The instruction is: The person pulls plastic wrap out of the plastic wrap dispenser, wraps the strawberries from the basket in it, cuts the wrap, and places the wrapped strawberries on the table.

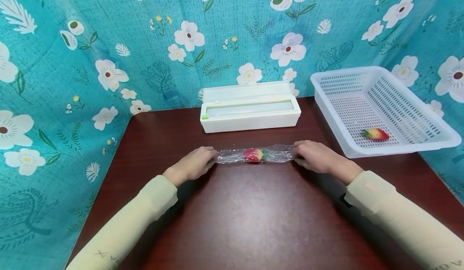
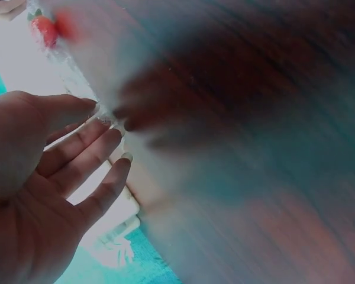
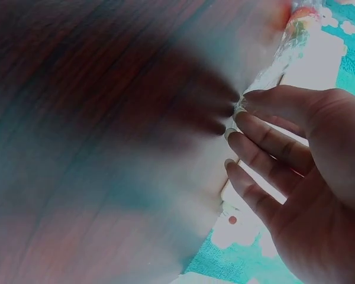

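A red and yellow strawberry (image 1: 253, 155) with green leaves lies wrapped in clear plastic wrap (image 1: 278, 155) on the table, mid-view. The wrap stretches out to both sides as a narrow strip. At its left end, my left hand (image 1: 197, 162) pinches the film between thumb and fingertips; the left wrist view shows the thumb (image 2: 71, 108) meeting the fingers there. My right hand (image 1: 314, 156) pinches the opposite end the same way, its other fingers (image 3: 260, 157) spread loosely in the right wrist view. Both hands stay low, close over the tabletop.
A white plastic-wrap dispenser box (image 1: 251, 117) with its clear lid raised stands behind the hands. To the right is a white perforated basket (image 1: 326, 113) with another strawberry (image 1: 376, 134) inside. The dark red table (image 1: 232, 221) meets a teal floral cloth (image 1: 224, 28) at the back.
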### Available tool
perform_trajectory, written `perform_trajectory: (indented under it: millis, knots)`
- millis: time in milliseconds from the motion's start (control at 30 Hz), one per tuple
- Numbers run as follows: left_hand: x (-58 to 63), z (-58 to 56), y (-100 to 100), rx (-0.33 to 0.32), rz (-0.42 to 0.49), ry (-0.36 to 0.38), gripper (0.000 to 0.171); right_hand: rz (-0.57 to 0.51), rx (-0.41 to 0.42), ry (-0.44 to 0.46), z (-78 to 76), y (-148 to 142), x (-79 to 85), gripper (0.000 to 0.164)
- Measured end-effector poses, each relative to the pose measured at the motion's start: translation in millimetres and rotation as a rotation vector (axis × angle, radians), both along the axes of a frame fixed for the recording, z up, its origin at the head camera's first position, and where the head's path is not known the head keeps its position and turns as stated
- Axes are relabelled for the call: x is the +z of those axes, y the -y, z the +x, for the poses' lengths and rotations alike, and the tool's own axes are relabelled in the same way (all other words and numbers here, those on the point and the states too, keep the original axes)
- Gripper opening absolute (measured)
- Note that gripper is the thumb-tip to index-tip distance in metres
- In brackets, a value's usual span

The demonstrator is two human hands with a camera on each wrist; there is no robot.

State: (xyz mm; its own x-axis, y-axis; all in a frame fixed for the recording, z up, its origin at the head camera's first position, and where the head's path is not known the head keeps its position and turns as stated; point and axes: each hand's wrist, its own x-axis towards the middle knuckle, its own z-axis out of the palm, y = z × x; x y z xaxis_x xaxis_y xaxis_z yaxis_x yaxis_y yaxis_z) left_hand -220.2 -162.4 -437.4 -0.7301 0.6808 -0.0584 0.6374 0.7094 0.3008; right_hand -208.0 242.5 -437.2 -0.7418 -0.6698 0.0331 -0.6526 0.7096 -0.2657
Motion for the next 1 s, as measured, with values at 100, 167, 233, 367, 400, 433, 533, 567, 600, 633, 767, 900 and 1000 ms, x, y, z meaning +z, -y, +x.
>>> perform_trajectory:
  millis: [100, 167, 233, 367, 400, 433, 533, 567, 600, 633, 767, 900, 1000]
  knots:
    - [-0.1, -1.9, 3.4, 0.011, 0.059, 0.043, 0.009, -0.042, 0.014, 0.009, -0.8, -5.1, -1.8, 0.019]
    - [-0.9, -3.5, 5.4, 0.015, 0.090, 0.073, 0.009, -0.073, 0.017, 0.021, -1.8, -8.7, -2.6, 0.016]
    - [-1.8, -5.0, 7.0, 0.020, 0.105, 0.091, 0.008, -0.108, 0.021, 0.035, -3.6, -12.2, -3.0, 0.014]
    - [-2.7, -7.4, 7.8, 0.034, 0.122, 0.107, 0.007, -0.160, -0.004, 0.074, -7.5, -17.1, -2.1, 0.012]
    - [-3.0, -8.2, 7.7, 0.034, 0.130, 0.107, 0.007, -0.169, -0.014, 0.082, -8.5, -17.9, -1.9, 0.012]
    - [-3.3, -9.2, 7.4, 0.033, 0.135, 0.105, 0.007, -0.176, -0.030, 0.097, -9.5, -18.2, -1.6, 0.012]
    - [-3.8, -13.5, 5.3, 0.044, 0.139, 0.118, 0.007, -0.170, -0.080, 0.134, -13.2, -17.2, 0.3, 0.014]
    - [-4.1, -15.5, 4.2, 0.048, 0.134, 0.121, 0.008, -0.164, -0.097, 0.144, -14.7, -16.7, 0.8, 0.014]
    - [-4.4, -17.5, 3.1, 0.054, 0.128, 0.129, 0.009, -0.156, -0.114, 0.149, -16.1, -15.8, 1.6, 0.013]
    - [-4.7, -19.7, 1.9, 0.060, 0.119, 0.133, 0.009, -0.146, -0.126, 0.152, -17.6, -14.7, 2.4, 0.012]
    - [-7.0, -28.2, -2.6, 0.067, 0.076, 0.097, 0.010, -0.100, -0.165, 0.158, -25.0, -8.3, 5.1, 0.009]
    - [-9.1, -33.0, -6.6, 0.103, 0.018, 0.070, 0.010, -0.074, -0.171, 0.161, -33.2, -1.5, 5.0, 0.010]
    - [-9.8, -34.0, -10.9, 0.139, -0.024, 0.072, 0.008, -0.065, -0.167, 0.151, -37.8, 1.9, 2.0, 0.012]
